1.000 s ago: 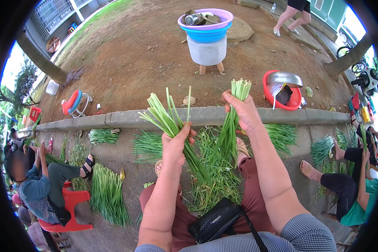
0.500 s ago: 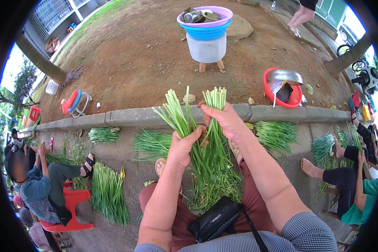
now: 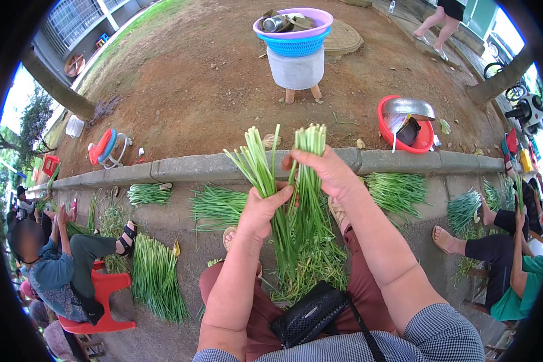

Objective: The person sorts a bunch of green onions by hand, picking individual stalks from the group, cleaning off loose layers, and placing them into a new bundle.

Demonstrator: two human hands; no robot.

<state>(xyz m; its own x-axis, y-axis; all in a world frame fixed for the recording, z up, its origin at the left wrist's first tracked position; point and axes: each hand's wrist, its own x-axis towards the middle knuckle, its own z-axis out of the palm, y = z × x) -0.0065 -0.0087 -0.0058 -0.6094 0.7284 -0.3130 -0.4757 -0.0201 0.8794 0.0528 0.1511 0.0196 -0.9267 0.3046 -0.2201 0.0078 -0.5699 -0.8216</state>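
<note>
My left hand (image 3: 264, 210) is closed round a bunch of garlic chives (image 3: 255, 166), its pale cut ends fanned upward. Just to the right, my right hand (image 3: 324, 172) grips a second, tighter bunch of chives (image 3: 311, 142) near its pale ends. The two bunches stand close together, their green leaves hanging down between my knees. Below them a loose heap of chive leaves and trimmings (image 3: 320, 274) lies on the ground. Flat piles of chives rest beyond my feet, one at left (image 3: 220, 207) and one at right (image 3: 395, 194).
A stone kerb (image 3: 205, 168) crosses ahead. Past it stand a stool with stacked basins (image 3: 295, 45) and a red basin (image 3: 425, 142) with a metal bowl. A black bag (image 3: 308, 311) lies on my lap. Seated people work at left (image 3: 60, 277) and right (image 3: 531, 283), near more chives.
Both hands keep their bunches. The left bunch has tipped slightly rightward, closer to the right one. At the upper right, a walking person's legs have come further into view.
</note>
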